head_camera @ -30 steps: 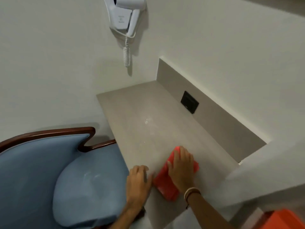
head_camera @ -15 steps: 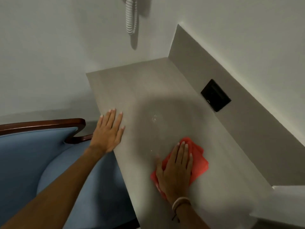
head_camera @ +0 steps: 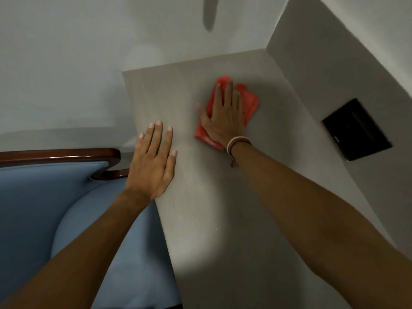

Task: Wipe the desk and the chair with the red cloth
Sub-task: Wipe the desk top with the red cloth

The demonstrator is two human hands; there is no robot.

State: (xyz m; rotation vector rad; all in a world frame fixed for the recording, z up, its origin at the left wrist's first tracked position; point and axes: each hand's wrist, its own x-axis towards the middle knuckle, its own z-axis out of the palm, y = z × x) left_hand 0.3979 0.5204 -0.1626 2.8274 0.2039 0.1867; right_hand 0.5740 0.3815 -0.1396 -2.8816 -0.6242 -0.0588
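Right hand [head_camera: 225, 117] lies flat, fingers extended and together, palm pressing the folded red cloth [head_camera: 249, 102] onto the far part of the desk [head_camera: 200, 219] near the back corner; the flat palm, not a pinch, likely spreads pressure over the whole fold for wiping. Left hand [head_camera: 153, 166] is spread open and empty, planted at the desk's left edge (probably as a brace while the body leans forward to reach that far). Chair [head_camera: 44, 197], blue-upholstered with a dark wood rim, sits just beside the desk's left edge, untouched by the cloth; a black wall socket [head_camera: 356, 128] sits on the side panel, apart from the cloth.
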